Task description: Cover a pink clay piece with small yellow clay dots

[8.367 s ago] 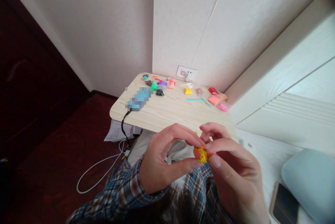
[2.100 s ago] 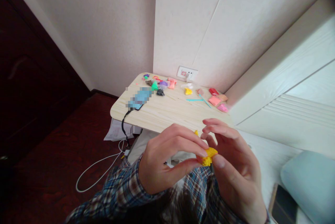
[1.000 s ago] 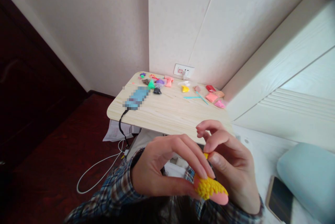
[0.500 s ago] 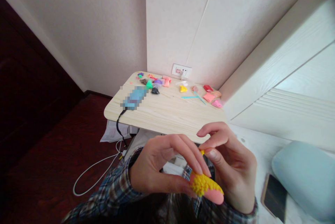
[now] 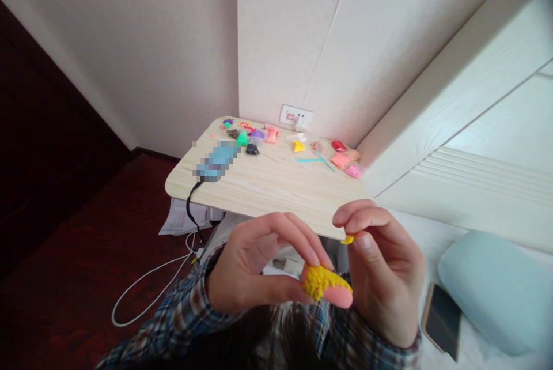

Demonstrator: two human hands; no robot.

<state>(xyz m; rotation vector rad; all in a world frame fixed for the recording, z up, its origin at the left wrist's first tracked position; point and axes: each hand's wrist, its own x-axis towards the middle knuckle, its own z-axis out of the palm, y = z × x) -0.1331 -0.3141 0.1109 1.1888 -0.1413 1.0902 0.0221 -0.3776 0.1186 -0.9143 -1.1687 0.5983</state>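
Between the thumb and fingers of my left hand (image 5: 259,266) is a rounded pink clay piece (image 5: 339,296), its upper left side covered with small bumpy bits of yellow clay (image 5: 319,282). My right hand (image 5: 382,272) pinches a small scrap of yellow clay (image 5: 348,240) between thumb and index finger, just above and to the right of the pink piece and apart from it. Both hands are held in front of the near edge of the wooden table (image 5: 268,188).
On the table lie several bags of coloured clay, such as a yellow bag (image 5: 298,146) and a black bag (image 5: 253,149), with turquoise sticks (image 5: 325,161). A blurred-out device (image 5: 218,161) trails a black cable. At right are a phone (image 5: 443,318) and a pale blue cushion (image 5: 496,289).
Both hands have shifted: the left has moved slightly up and left with the pink clay piece. The right has drawn away from it, and its yellow scrap shows more clearly.
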